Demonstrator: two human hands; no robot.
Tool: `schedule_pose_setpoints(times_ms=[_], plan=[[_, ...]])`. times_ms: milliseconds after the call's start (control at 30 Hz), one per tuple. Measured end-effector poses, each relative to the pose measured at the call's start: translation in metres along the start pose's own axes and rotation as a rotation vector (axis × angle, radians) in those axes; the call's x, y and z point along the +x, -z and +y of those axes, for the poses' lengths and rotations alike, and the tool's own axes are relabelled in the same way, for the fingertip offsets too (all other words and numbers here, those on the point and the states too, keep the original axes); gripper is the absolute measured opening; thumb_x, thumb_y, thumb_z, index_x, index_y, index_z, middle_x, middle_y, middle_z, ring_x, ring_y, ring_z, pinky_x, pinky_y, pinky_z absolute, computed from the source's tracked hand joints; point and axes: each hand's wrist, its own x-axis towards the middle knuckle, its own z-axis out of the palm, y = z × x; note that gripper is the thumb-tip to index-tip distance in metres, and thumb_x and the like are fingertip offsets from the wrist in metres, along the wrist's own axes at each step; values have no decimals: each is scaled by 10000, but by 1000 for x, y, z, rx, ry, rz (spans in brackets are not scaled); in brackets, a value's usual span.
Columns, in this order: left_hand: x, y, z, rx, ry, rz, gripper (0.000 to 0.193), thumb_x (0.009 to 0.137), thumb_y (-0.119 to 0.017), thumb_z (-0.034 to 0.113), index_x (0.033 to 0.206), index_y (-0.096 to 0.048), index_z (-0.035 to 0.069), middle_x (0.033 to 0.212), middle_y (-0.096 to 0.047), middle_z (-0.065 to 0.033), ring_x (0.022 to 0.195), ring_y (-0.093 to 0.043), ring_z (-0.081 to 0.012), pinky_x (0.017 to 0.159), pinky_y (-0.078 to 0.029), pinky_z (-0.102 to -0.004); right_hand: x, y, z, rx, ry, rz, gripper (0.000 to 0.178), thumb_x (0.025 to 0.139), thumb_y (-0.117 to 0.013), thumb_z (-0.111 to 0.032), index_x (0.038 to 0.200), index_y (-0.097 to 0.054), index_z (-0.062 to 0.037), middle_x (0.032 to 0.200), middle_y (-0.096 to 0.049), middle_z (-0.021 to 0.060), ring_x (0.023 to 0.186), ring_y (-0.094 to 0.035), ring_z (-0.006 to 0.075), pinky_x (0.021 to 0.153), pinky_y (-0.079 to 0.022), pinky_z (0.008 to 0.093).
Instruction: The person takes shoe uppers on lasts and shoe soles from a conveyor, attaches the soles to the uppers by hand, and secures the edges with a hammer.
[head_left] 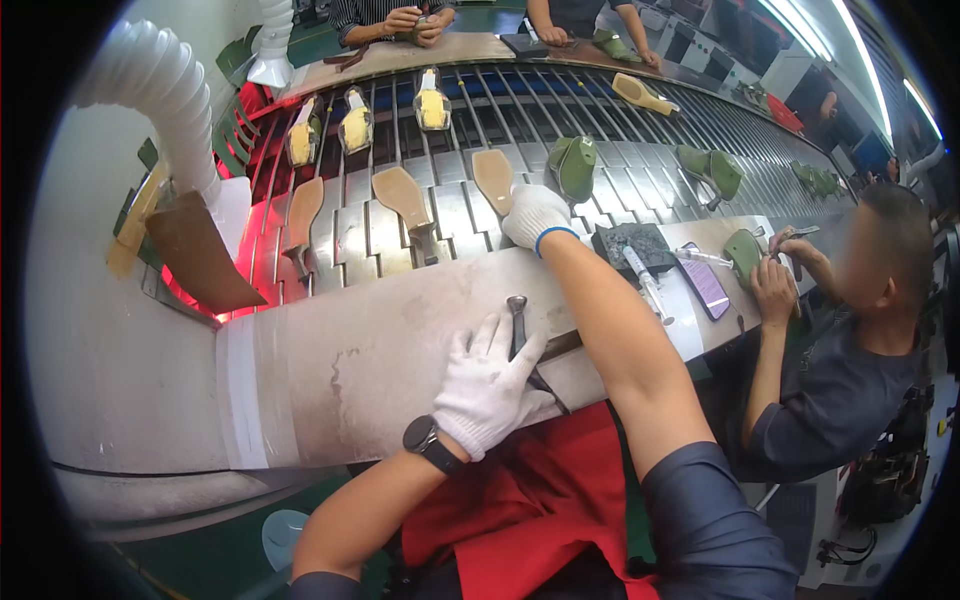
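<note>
My left hand [490,385], in a white knit glove with a dark watch at the wrist, lies on the bench with its fingers stretched out. Under and beside these fingers is a tool [517,325] with a black handle and a rounded metal head. My right hand [537,217], gloved with a blue cuff edge, reaches onto the slatted conveyor. Its curled fingers close around the heel end of an upturned shoe with a tan sole [492,178]; the glove hides that end. Just right of this hand stands a green shoe [573,168].
Two more tan-soled shoes [403,197] lie left on the conveyor [450,205], with several yellow-filled shoes [432,105] beyond. A black block [632,246], syringe [648,285] and phone [704,288] lie right. A co-worker [840,350] handles a green shoe there. White duct [165,100] hangs left.
</note>
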Motion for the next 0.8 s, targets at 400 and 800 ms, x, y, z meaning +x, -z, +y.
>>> schedule_pose_setpoints(times_ms=[400, 800], plan=[[161, 29, -176, -217, 511, 252, 751, 932, -737, 391, 1511, -559, -52, 1463, -648, -307, 1354, -640, -449, 1167, -499, -474, -147, -2, 29, 1707, -201, -158, 422, 990, -566, -19, 1394, -656, 61, 1133, -743, 207, 889, -797, 280, 776, -666, 373], [412, -47, -295, -115, 989, 340, 1278, 729, -958, 555, 1619, -279, -60, 1624, -438, -348, 1448, -558, -470, 1184, -503, -502, -158, 35, 17, 1172, -70, -268, 355, 1016, -682, -178, 1311, -724, 16, 1136, -722, 208, 987, -699, 277, 894, -557, 416]])
